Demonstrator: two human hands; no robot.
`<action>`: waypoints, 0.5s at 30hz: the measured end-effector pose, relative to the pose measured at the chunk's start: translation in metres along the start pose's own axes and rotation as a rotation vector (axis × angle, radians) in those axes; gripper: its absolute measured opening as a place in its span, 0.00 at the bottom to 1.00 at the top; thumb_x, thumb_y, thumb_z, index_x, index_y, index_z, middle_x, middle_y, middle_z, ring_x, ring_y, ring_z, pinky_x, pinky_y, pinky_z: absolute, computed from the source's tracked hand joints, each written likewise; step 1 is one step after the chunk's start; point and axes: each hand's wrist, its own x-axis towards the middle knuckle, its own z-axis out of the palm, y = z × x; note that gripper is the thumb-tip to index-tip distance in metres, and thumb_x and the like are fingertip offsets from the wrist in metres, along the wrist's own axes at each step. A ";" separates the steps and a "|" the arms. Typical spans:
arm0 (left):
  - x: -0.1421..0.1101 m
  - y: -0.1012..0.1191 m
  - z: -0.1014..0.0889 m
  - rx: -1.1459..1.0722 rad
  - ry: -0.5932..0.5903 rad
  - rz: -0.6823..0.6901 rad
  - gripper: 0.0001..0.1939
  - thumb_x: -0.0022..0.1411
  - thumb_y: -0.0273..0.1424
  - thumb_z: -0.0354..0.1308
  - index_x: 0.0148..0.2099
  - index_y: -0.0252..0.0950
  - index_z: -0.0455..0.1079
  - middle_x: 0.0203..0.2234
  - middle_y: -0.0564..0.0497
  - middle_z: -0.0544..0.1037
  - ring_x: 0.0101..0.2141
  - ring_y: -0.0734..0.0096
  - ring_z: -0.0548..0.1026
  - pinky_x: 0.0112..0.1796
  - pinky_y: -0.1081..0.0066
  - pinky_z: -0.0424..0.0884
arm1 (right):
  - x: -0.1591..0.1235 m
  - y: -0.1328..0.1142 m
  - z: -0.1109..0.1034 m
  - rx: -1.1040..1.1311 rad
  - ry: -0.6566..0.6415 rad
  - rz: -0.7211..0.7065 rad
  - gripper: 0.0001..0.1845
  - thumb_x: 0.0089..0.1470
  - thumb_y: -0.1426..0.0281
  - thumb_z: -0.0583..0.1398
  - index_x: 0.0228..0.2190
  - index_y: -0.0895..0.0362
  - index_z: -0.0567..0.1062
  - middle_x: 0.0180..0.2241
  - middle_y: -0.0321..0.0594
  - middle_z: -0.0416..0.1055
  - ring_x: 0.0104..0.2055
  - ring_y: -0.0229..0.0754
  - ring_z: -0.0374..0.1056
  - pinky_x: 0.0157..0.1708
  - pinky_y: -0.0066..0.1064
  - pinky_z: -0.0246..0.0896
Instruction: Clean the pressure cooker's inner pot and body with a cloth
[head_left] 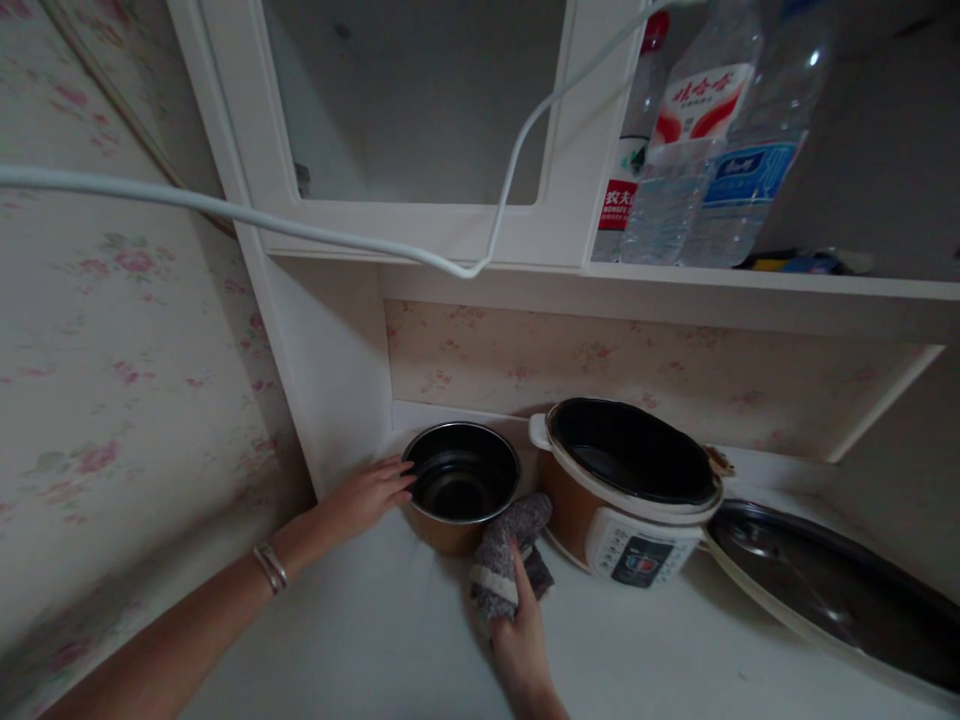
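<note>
- Gripping a grey cloth (501, 565), the right hand (522, 640) sits at the pot's (459, 490) side.
- Left hand (379, 492), fingers extended, at its rim.
- Pot on table (375, 630), cooker (641, 532) uncovered; what's left, I can't tell.

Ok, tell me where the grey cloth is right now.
The grey cloth is in the right hand, in the lower half of the head view just right of centre, beside the round pot and left of the cooker.

- left forearm (202, 625) slants from the lower left corner; left wrist (298, 540) nearly straight;
- left hand (371, 492) outstretched, fingers (396, 482) extended, slightly apart;
- right hand (521, 640) near the bottom edge, curled in a grip, one digit pointing forward
</note>
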 end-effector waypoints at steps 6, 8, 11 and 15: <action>-0.002 0.001 0.012 0.024 0.015 -0.011 0.18 0.73 0.39 0.48 0.52 0.39 0.77 0.53 0.46 0.77 0.56 0.64 0.73 0.56 0.63 0.71 | 0.000 0.003 -0.001 -0.001 -0.001 -0.001 0.45 0.42 0.82 0.60 0.61 0.42 0.65 0.63 0.30 0.63 0.68 0.47 0.52 0.69 0.53 0.36; -0.004 0.015 0.014 0.027 0.036 -0.022 0.18 0.73 0.39 0.48 0.50 0.40 0.78 0.51 0.47 0.79 0.53 0.64 0.76 0.54 0.63 0.73 | 0.001 0.003 -0.001 -0.003 0.007 0.018 0.46 0.42 0.82 0.59 0.62 0.43 0.64 0.63 0.30 0.63 0.68 0.47 0.52 0.69 0.53 0.36; -0.005 0.039 0.014 0.097 0.046 -0.058 0.17 0.72 0.39 0.50 0.46 0.41 0.79 0.49 0.47 0.80 0.48 0.62 0.79 0.48 0.63 0.78 | 0.000 0.002 -0.001 -0.008 0.012 0.025 0.47 0.41 0.82 0.58 0.62 0.43 0.64 0.63 0.29 0.62 0.68 0.47 0.51 0.69 0.52 0.35; -0.005 0.069 0.016 0.195 0.063 -0.100 0.15 0.71 0.38 0.52 0.44 0.40 0.79 0.48 0.46 0.80 0.46 0.60 0.80 0.42 0.64 0.80 | 0.000 0.001 -0.001 -0.012 0.022 0.031 0.46 0.40 0.82 0.59 0.61 0.42 0.65 0.63 0.28 0.63 0.68 0.47 0.52 0.69 0.52 0.36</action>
